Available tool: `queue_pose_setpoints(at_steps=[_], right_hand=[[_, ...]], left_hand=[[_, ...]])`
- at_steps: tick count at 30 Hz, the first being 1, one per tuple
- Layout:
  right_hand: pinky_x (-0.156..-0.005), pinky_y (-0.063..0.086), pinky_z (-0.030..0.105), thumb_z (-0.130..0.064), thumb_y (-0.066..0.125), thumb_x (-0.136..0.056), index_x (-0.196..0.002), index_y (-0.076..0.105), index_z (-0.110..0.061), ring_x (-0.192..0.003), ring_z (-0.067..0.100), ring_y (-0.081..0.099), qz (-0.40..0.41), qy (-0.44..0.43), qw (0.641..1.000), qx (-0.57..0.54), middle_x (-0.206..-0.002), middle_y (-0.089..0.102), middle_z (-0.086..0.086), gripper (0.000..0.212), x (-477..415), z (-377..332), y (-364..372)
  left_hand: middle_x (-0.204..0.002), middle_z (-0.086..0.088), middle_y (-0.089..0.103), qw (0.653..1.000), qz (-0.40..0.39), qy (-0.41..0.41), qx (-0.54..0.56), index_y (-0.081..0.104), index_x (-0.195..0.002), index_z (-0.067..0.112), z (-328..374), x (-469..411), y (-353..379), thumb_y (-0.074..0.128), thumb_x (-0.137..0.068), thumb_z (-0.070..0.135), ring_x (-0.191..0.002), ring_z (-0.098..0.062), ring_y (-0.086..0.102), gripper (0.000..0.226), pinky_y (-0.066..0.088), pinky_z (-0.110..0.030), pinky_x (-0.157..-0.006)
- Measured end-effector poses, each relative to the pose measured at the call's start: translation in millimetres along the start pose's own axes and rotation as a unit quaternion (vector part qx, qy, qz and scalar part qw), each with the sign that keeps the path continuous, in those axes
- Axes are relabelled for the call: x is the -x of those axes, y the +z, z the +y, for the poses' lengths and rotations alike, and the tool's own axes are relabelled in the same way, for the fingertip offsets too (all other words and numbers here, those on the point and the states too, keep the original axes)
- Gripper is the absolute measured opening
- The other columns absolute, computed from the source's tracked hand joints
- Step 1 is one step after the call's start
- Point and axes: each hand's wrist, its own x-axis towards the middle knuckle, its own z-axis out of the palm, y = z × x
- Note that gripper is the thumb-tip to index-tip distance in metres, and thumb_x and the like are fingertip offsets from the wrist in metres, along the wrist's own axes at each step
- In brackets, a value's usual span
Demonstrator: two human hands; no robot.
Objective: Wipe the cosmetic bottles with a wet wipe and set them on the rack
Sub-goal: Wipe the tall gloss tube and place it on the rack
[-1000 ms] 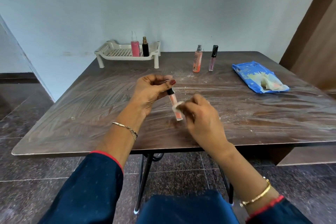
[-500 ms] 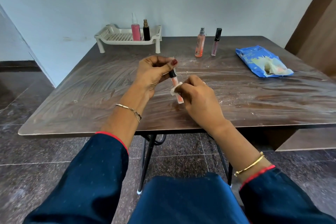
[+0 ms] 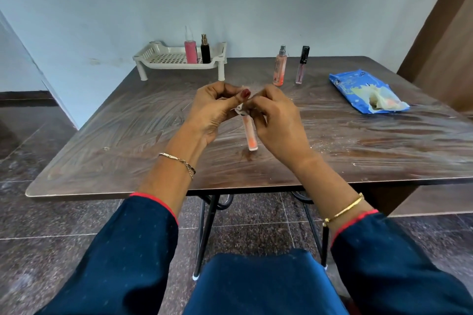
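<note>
a dark brown wood-grain surface (image 3: 128,135), streaked with pale smears and specks, stands against a pale blue-grey wall (image 3: 256,2), on black metal legs (image 3: 204,233) over a dark speckled tile floor (image 3: 51,212). a brown wooden panel (image 3: 448,46) rises at the right edge of the room. over the middle of the surface, both hands meet at the upper end of a slim lip gloss tube (image 3: 250,135) with peach-orange contents. the tube hangs nearly upright with its lower end close to the surface; whether it touches cannot be told. the left grip (image 3: 212,110) has its fingers curled and its thumb pinching the tube's top. the right grip (image 3: 279,123) curls round a scrap of white wet wipe (image 3: 240,109) at the tube's neck, though the fingers hide the exact hold. at the far left corner, by the wall, a cream slotted rack (image 3: 163,59) carries a pink bottle (image 3: 191,51) and a black bottle (image 3: 205,51), upright and side by side at its right end. right of the rack, a peach spray bottle (image 3: 279,69) and a black-capped gloss tube (image 3: 302,66) stand near each other on the surface. further right lies a blue wipe pack (image 3: 358,87), open, with a wipe poking out. dark blue sleeves with red cuffs and a bracelet on each wrist fill the foreground.
</note>
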Motion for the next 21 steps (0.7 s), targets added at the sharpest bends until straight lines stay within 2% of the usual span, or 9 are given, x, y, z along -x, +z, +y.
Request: queue_pose_setpoints(at_steps=[4, 6, 9, 12, 14, 16, 19, 21], right_hand=[[-0.056, 0.05, 0.036, -0.009, 0.064, -0.084, -0.09, 0.07, -0.008, -0.07, 0.018, 0.055, 0.005, 0.019, 1.0, -0.018, -0.087, 0.056, 0.005, 0.009, 29, 3, 4], [-0.058, 0.049, 0.038, -0.001, 0.068, -0.079, -0.09, 0.07, -0.009, -0.07, 0.018, 0.053, -0.032, 0.041, 0.999, -0.002, -0.085, 0.054, 0.004, 0.014, 42, 5, 5], [-0.062, 0.045, 0.03, 0.002, 0.07, -0.075, -0.088, 0.071, -0.011, -0.073, 0.015, 0.051, -0.093, 0.083, 0.992, 0.006, -0.083, 0.052, -0.001, 0.018, 43, 6, 3], [-0.067, 0.051, 0.028, -0.003, 0.073, -0.077, -0.083, 0.072, -0.014, -0.076, 0.015, 0.058, -0.052, 0.139, 0.986, -0.077, -0.083, 0.06, 0.0, 0.013, 27, 5, 0], [-0.074, 0.053, 0.024, -0.003, 0.073, -0.078, -0.08, 0.07, -0.02, -0.082, 0.012, 0.063, -0.001, 0.215, 0.96, -0.179, -0.085, 0.065, -0.003, 0.017, 15, 4, -1], [-0.079, 0.053, 0.023, -0.002, 0.071, -0.08, -0.08, 0.068, -0.022, -0.085, 0.009, 0.065, 0.027, 0.262, 0.925, -0.273, -0.086, 0.069, -0.005, 0.021, 7, -1, -1], [-0.086, 0.053, 0.026, 0.002, 0.067, -0.083, -0.089, 0.064, -0.021, -0.089, 0.013, 0.065, 0.019, 0.274, 0.886, -0.375, -0.091, 0.069, -0.002, 0.023, 9, -8, 0], [-0.088, 0.054, 0.029, 0.003, 0.065, -0.084, -0.094, 0.061, -0.019, -0.093, 0.016, 0.064, -0.008, 0.285, 0.869, -0.405, -0.095, 0.067, 0.001, 0.025, 19, -8, 5]], left_hand=[[-0.075, -0.002, 0.068, 1.0, -0.008, 0.013, 0.006, 0.066, -0.076, 0.004, -3, 1, 1, 0.071, -0.077, -0.002, -0.071, -0.012, 0.066, 0.008, 0.059, -0.03, -0.069], [-0.081, -0.005, 0.068, 1.0, -0.012, 0.011, 0.015, 0.066, -0.077, 0.003, -4, 1, 1, 0.07, -0.077, -0.002, -0.077, -0.014, 0.067, 0.007, 0.06, -0.034, -0.073], [-0.082, -0.005, 0.069, 1.0, -0.021, 0.017, 0.01, 0.067, -0.078, 0.005, -5, 1, 0, 0.071, -0.076, -0.001, -0.077, -0.012, 0.067, 0.007, 0.059, -0.032, -0.075], [-0.091, -0.01, 0.07, 0.998, -0.033, 0.044, -0.039, 0.069, -0.084, 0.006, -7, 2, -1, 0.072, -0.076, 0.005, -0.084, -0.013, 0.066, 0.009, 0.056, -0.027, -0.081], [-0.099, -0.013, 0.07, 0.996, -0.036, 0.053, -0.055, 0.068, -0.091, 0.002, -7, 3, -2, 0.071, -0.078, 0.005, -0.09, -0.013, 0.067, 0.013, 0.052, -0.021, -0.079], [-0.102, -0.014, 0.071, 0.997, -0.038, 0.057, -0.046, 0.066, -0.089, 0.004, -5, 6, -5, 0.068, -0.08, 0.003, -0.096, -0.017, 0.068, 0.009, 0.052, -0.022, -0.082], [-0.104, -0.017, 0.07, 0.996, -0.05, 0.072, -0.026, 0.063, -0.084, 0.009, -6, 12, -10, 0.067, -0.08, 0.003, -0.104, -0.024, 0.066, 0.009, 0.052, -0.03, -0.093], [-0.101, -0.011, 0.073, 0.995, -0.066, 0.081, -0.004, 0.061, -0.084, 0.011, -6, 17, -13, 0.067, -0.078, 0.006, -0.106, -0.022, 0.066, 0.009, 0.051, -0.03, -0.094]])
